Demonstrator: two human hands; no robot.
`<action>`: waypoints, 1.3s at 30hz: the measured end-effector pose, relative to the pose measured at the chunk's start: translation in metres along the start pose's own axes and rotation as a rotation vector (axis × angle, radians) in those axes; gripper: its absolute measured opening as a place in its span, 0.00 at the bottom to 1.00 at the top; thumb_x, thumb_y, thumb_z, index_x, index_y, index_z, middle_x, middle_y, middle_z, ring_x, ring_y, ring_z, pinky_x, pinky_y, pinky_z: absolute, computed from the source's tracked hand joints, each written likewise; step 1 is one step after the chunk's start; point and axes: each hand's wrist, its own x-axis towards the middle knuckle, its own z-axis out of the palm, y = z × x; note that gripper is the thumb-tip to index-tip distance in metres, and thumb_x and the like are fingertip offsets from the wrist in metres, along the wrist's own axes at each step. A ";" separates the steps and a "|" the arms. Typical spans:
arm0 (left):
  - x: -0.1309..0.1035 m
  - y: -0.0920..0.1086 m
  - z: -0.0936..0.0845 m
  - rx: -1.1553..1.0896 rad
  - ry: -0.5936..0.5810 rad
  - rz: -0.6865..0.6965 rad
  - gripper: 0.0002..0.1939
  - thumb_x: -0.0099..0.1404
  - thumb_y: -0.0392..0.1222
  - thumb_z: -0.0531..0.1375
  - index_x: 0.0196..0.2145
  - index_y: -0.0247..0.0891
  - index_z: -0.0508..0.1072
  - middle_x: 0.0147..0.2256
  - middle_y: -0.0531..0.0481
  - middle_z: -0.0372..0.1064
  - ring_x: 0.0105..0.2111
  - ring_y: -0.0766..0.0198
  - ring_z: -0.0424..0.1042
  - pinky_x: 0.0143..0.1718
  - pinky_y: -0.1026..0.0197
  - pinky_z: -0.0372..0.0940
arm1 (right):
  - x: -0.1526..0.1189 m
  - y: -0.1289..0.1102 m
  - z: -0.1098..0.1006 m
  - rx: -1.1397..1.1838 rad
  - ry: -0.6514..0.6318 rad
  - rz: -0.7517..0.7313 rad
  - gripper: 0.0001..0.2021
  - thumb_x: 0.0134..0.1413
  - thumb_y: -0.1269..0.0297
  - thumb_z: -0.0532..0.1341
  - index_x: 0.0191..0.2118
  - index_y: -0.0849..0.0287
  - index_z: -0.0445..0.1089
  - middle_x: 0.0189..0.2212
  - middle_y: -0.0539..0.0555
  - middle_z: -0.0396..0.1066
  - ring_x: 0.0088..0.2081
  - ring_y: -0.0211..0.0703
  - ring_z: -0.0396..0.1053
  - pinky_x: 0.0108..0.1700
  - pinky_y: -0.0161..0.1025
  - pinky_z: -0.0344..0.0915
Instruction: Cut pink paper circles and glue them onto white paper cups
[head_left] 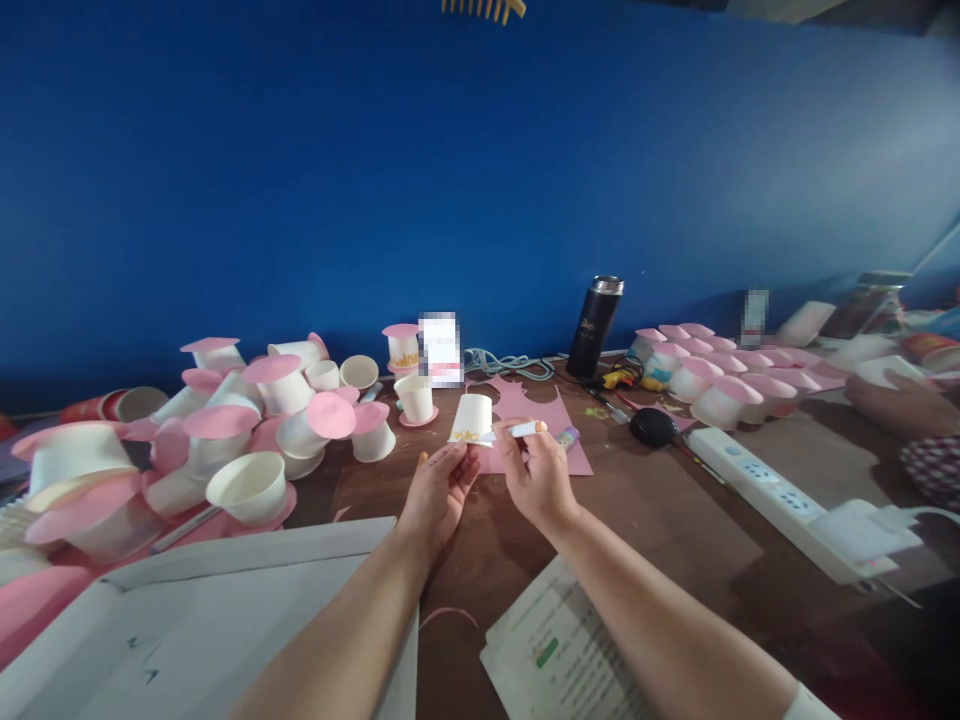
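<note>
My left hand [442,486] holds a white paper cup [472,413] upside down by its rim, over the middle of the table. Yellow-orange marks run along the lower part of the cup's side. A white marker pen [517,430] with an orange end is gripped in my right hand [541,476], its tip at the cup's right side near the rim. Behind the right hand lies cut pink paper [525,405] with curved notches along its edge. Next to the held cup, a small paper cup [415,398] stands on a pink disc.
Many white cups with pink discs [275,382] crowd the left; more cups [726,397] stand at right. A black bottle [596,325], black mouse [653,427], power strip [780,500], printed pages [555,640] and white box [225,620] lie around. Another person's hand [892,405] shows at far right.
</note>
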 end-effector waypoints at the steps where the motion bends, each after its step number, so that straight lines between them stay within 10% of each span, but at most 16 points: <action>1: 0.001 0.000 0.000 0.003 -0.001 -0.002 0.04 0.57 0.27 0.62 0.26 0.31 0.74 0.25 0.48 0.72 0.26 0.70 0.73 0.31 0.69 0.71 | 0.000 0.000 0.000 0.000 0.008 0.005 0.09 0.63 0.63 0.53 0.39 0.58 0.69 0.36 0.57 0.74 0.38 0.44 0.71 0.42 0.38 0.64; 39: 0.000 0.003 0.002 -0.015 0.063 -0.016 0.04 0.59 0.26 0.60 0.28 0.30 0.72 0.26 0.47 0.72 0.26 0.70 0.73 0.29 0.69 0.71 | 0.000 -0.003 0.001 -0.055 0.046 -0.010 0.10 0.63 0.63 0.52 0.37 0.58 0.69 0.35 0.56 0.74 0.38 0.44 0.70 0.41 0.40 0.62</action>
